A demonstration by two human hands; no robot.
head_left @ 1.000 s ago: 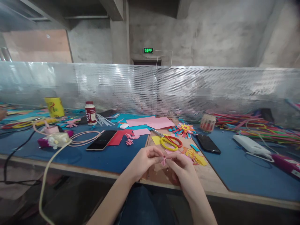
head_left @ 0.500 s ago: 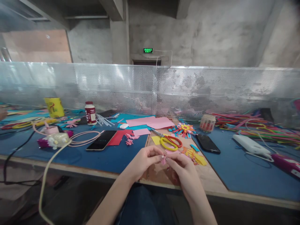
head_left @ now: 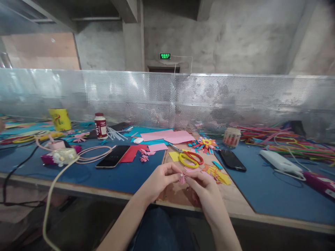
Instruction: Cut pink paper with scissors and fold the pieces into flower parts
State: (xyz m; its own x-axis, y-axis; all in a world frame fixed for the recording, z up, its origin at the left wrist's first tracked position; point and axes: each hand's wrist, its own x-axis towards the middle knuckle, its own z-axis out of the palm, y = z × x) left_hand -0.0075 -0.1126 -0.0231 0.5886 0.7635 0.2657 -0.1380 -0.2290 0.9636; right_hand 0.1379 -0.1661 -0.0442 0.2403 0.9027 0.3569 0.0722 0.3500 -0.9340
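Between the fingertips of my two hands is a small folded piece of pink paper [head_left: 182, 180], held just above the table's front edge. My left hand [head_left: 165, 179] pinches it from the left, and my right hand [head_left: 201, 184] pinches it from the right; fingers hide much of it. Just beyond my hands lie scissors [head_left: 188, 159] with red and yellow handles. Yellow and orange paper scraps [head_left: 216, 173] lie beside my right hand. Small pink folded paper pieces [head_left: 144, 156] and a pink paper sheet [head_left: 158, 147] sit farther left.
A phone [head_left: 113, 156] lies left, another phone [head_left: 232, 160] right. Behind stand a bottle [head_left: 101, 126], a yellow roll [head_left: 60, 119] and a toothpick jar [head_left: 231, 137]. A paper flower [head_left: 206, 143], a white power bank [head_left: 280, 162], cables [head_left: 49, 195] and a perforated metal screen [head_left: 222, 101] surround the workspace.
My hands stay in nearly the same place, still pinching the pink paper. The paper's visible shape between the fingertips differs very slightly.
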